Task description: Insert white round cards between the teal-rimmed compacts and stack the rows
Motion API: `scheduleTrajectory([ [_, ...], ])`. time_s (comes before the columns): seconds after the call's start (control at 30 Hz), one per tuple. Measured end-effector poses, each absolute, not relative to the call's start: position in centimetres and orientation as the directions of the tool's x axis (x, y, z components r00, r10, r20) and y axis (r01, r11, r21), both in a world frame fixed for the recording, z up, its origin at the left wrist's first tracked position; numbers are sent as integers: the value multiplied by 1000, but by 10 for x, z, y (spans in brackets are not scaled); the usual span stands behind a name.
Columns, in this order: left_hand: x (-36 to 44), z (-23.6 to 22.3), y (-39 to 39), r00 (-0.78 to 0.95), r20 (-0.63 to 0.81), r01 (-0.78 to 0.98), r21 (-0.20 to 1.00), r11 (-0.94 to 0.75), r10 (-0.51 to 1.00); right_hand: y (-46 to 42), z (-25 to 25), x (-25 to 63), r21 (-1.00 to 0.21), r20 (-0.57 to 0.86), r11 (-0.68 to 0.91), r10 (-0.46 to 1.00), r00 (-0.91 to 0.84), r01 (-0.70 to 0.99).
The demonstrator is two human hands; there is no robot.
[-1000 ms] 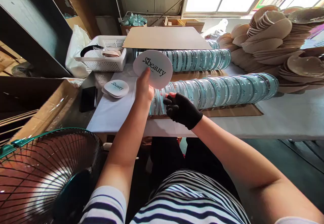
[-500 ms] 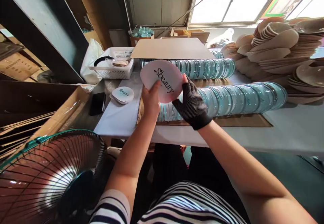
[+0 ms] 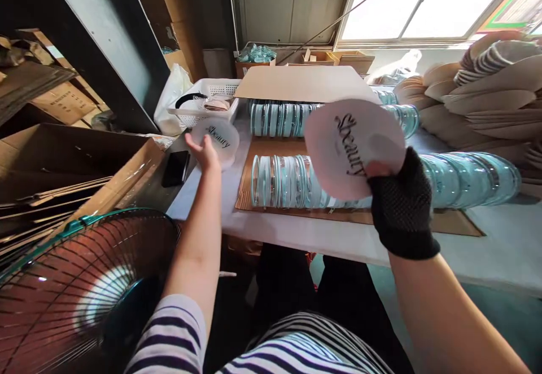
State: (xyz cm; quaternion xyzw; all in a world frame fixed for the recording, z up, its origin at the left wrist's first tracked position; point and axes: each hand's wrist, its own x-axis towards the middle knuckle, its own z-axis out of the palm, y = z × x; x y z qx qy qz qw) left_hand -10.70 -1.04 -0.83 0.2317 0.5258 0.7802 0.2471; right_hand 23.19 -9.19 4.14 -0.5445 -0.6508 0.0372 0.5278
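My right hand point(image 3: 400, 205), in a black fingerless glove, grips a round white card printed "Sbeauty" point(image 3: 351, 145) and holds it up over a row of clear round cases point(image 3: 292, 181) standing on edge. My bare left hand point(image 3: 203, 151) stretches out to the left and rests its fingers on a small stack of the same printed cards point(image 3: 218, 137) lying on the white table point(image 3: 207, 193). Its fingers look spread. A second row of cases point(image 3: 279, 119) lies behind the first.
A white plastic basket point(image 3: 203, 103) and a cardboard sheet point(image 3: 302, 83) sit at the back. A black phone point(image 3: 175, 168) lies beside the card stack. Stacks of tan round pieces point(image 3: 486, 89) fill the right. A fan cage point(image 3: 71, 284) and open cartons point(image 3: 63, 165) stand at the left.
The card passed from my left hand to my right, which carried it to the right. My left hand moved left onto the card stack. The view shifted down and left.
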Motion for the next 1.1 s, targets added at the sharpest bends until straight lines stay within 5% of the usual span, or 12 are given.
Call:
scheduleTrajectory([
  [0.13, -138, -38, -14, -828, 83, -30, 981, -192, 555, -125, 24, 246, -542, 519, 323, 855, 6, 776],
  [0.3, -95, -53, -27, -614, 370, 178, 926, -334, 697, -143, 23, 203, -330, 261, 275, 946, -193, 903],
  [0.43, -45, -55, -38, -186, 358, -117, 917, -382, 915, -145, 33, 159, -166, 115, 294, 954, -277, 941],
  [0.5, -31, -57, -41, -170, 255, -285, 912, -296, 952, -138, 31, 141, -126, 79, 303, 952, -295, 945],
  [0.73, -26, -58, -42, -248, 111, -503, 834, -226, 962, -92, 4, 98, -130, 101, 396, 917, -385, 909],
  [1.0, -25, -64, -37, -264, 171, -454, 846, -279, 949, -106, -6, 123, -424, 229, 302, 948, -222, 854],
  [1.1, -24, -63, -36, -266, 142, -470, 845, -257, 953, -96, -3, 122, -388, 184, 326, 944, -274, 862],
])
